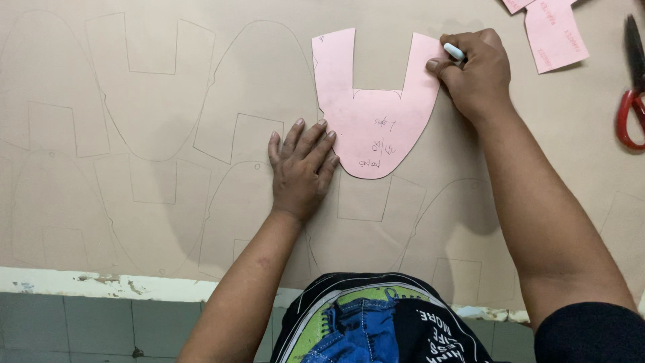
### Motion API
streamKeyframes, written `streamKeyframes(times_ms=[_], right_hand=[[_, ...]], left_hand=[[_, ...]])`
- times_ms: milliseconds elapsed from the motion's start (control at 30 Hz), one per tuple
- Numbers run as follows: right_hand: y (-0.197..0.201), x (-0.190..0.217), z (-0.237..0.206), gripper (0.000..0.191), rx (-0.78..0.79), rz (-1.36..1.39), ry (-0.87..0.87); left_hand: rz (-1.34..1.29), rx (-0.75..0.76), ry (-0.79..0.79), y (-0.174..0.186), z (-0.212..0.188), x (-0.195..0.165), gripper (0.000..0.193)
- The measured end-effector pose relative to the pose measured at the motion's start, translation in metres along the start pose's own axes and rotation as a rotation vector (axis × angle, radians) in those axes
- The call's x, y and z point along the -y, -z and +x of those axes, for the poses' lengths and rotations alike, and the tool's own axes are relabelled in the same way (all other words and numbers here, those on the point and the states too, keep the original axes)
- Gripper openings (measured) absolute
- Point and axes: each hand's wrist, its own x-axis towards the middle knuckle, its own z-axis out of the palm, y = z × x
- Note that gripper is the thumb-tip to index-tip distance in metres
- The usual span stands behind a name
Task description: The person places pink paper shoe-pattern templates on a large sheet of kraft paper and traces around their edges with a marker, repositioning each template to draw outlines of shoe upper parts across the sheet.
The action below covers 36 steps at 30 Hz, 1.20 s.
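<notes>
While our left hand [300,169] lies flat, fingers spread, pinning the pink template [371,111], our right hand [476,70] grips the pen [454,52] at its upper edge; we judge tracing underway, needing steady pressure.

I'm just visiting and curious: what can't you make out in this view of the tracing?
- Pen: mostly hidden inside the right hand; its tip is out of sight.
- Scissors: cut off by the right edge.
- Pink template: left edge covered by left hand fingertips.
- Pink pieces: cut off at top edge.
</notes>
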Motion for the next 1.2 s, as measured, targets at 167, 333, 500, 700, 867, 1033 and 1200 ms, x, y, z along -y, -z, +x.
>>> streamKeyframes(times_ms=[167,333,500,700,867,1033,1200], right_hand=[[-0.001,0.004,-0.001,0.032,0.011,0.012,-0.056],[-0.002,0.002,-0.002,0.032,-0.012,0.006,0.006],[-0.004,-0.003,-0.003,0.032,-0.015,-0.009,0.011],[-0.002,-0.001,-0.004,0.035,-0.003,-0.018,0.011],[0.009,0.003,-0.001,0.045,0.083,0.012,-0.036],[0.012,0.004,0.002,0.040,0.052,-0.017,-0.021],[0.008,0.000,0.000,0.033,0.033,-0.002,-0.077]], left_hand=[[0.012,0.021,0.000,0.001,-0.001,-0.002,0.048],[0.036,0.057,-0.018,0.004,0.001,-0.003,0.059],[0.055,0.052,-0.019,0.002,0.000,-0.003,0.060],[0.048,0.067,-0.016,0.007,0.002,-0.005,0.060],[-0.010,0.107,0.000,0.014,0.005,-0.009,0.055],[-0.023,0.111,0.008,0.016,0.007,-0.006,0.067],[-0.020,0.114,0.031,0.011,0.005,-0.004,0.072]])
